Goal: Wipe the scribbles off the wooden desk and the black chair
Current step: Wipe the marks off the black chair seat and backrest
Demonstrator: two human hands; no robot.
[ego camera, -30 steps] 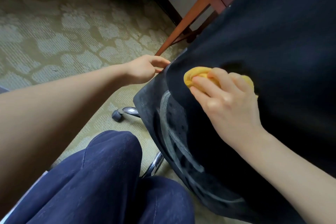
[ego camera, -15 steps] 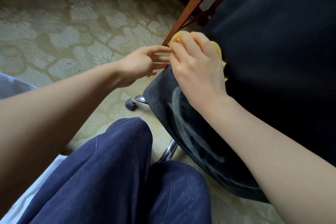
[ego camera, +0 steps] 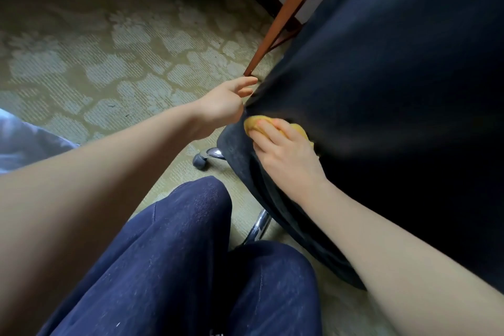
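One black chair [ego camera: 395, 90] filled the frame's right | patterned carpet [ego camera: 95, 63] upper left | blue-trousered knees [ego camera: 169, 254] bottom centre | wooden desk leg [ego camera: 289, 15] top, behind chair | left hand [ego camera: 223, 103] centre, fingers [ego camera: 245, 83] loosely extended at chair's edge, holding nothing | right hand [ego camera: 286, 153] just below, fingers curled over yellow cloth [ego camera: 252, 125] pressed on chair | caster [ego camera: 200, 162] beneath.

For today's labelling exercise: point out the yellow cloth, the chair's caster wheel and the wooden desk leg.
yellow cloth [ego camera: 252, 124]: head view, left end beyond the fingers
caster wheel [ego camera: 200, 163]: head view, its grey side
wooden desk leg [ego camera: 282, 22]: head view, mid-length
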